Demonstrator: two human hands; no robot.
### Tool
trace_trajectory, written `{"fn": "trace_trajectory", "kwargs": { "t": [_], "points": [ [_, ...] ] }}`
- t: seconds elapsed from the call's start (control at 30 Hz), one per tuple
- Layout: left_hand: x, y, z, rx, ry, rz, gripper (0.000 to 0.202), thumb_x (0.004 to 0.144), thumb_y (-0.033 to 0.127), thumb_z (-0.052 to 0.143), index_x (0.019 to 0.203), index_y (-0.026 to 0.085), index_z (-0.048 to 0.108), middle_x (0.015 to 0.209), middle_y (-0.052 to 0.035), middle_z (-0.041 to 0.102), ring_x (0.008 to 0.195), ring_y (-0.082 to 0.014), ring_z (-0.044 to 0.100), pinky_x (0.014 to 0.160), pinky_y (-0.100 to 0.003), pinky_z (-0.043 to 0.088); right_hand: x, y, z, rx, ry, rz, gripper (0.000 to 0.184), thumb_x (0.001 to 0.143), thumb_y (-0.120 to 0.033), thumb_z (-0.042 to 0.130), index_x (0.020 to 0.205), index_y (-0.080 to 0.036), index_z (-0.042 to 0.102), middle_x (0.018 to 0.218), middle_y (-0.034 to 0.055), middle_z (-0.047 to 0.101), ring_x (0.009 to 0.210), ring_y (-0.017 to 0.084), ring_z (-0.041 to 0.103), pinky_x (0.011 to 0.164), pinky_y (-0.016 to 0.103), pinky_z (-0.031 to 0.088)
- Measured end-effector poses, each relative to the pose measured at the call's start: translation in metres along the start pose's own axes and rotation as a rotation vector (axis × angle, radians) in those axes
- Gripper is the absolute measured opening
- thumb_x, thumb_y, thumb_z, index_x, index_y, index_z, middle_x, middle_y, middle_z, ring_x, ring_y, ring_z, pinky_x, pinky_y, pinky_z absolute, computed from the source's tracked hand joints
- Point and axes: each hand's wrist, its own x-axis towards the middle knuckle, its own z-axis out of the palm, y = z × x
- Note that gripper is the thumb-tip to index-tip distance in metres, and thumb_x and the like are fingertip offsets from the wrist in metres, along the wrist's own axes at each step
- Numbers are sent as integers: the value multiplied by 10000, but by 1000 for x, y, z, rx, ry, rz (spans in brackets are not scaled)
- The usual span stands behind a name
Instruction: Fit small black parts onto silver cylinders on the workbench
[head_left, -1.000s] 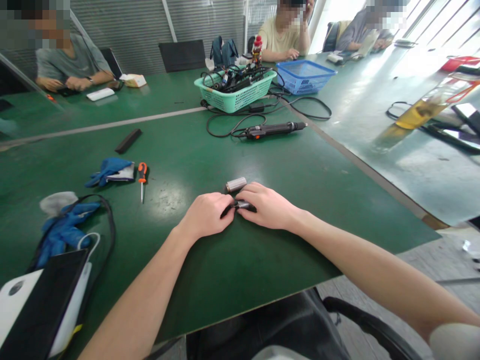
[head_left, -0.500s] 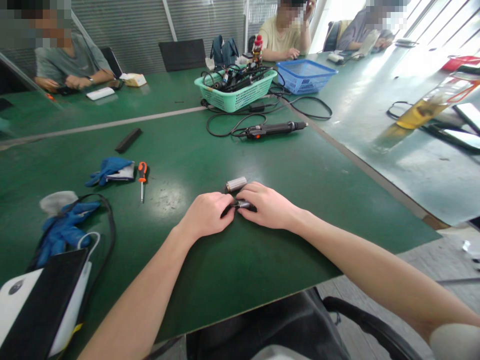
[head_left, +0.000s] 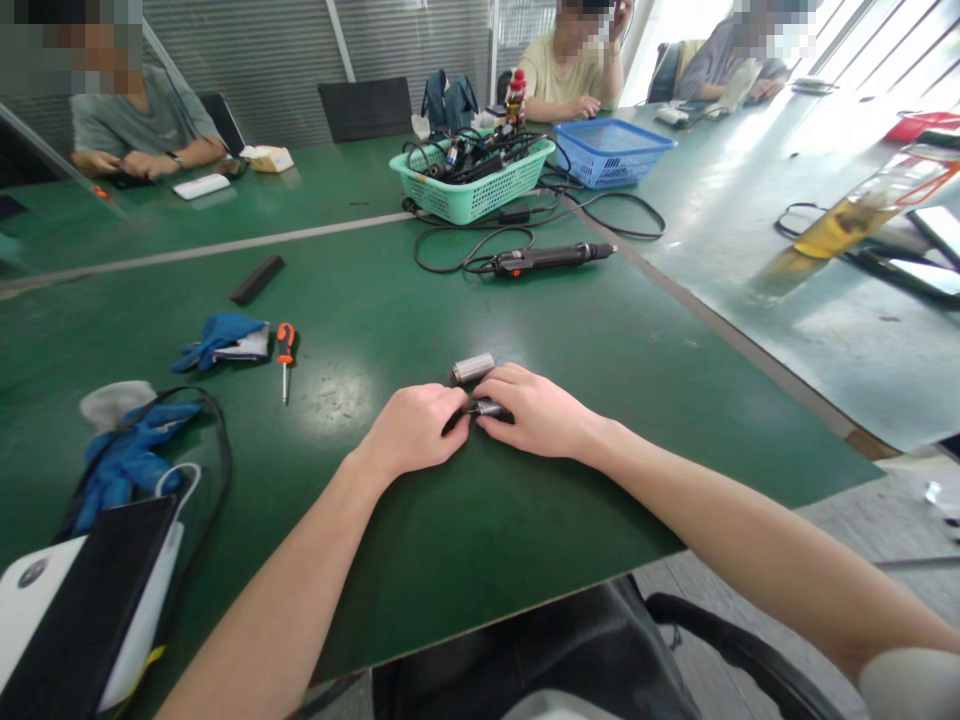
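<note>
My left hand and my right hand rest knuckles-up on the green table, fingertips meeting. Both are closed on a small dark part with a metal end, pinched between them and mostly hidden by the fingers. Just beyond my right hand lies a short silver cylinder, close to the fingers; whether it touches them I cannot tell.
An orange-handled screwdriver and blue gloves lie to the left. A black-and-white device and cable sit at near left. An electric screwdriver, green basket and blue basket stand farther back. Three people sit at the far side.
</note>
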Motion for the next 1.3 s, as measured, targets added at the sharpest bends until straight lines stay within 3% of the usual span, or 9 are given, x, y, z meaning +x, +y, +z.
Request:
{"fn": "trace_trajectory", "kwargs": {
  "t": [1.3],
  "points": [
    [0, 1, 0, 5, -8, -3, 132, 919, 244, 502, 876, 187, 613, 836, -51, 686, 747, -191, 635, 672, -311, 459, 0, 1, -1, 8, -2, 3, 170, 897, -251, 620, 1053, -188, 646, 1050, 104, 671, 1047, 262, 595, 909, 405, 512]
  ]
}}
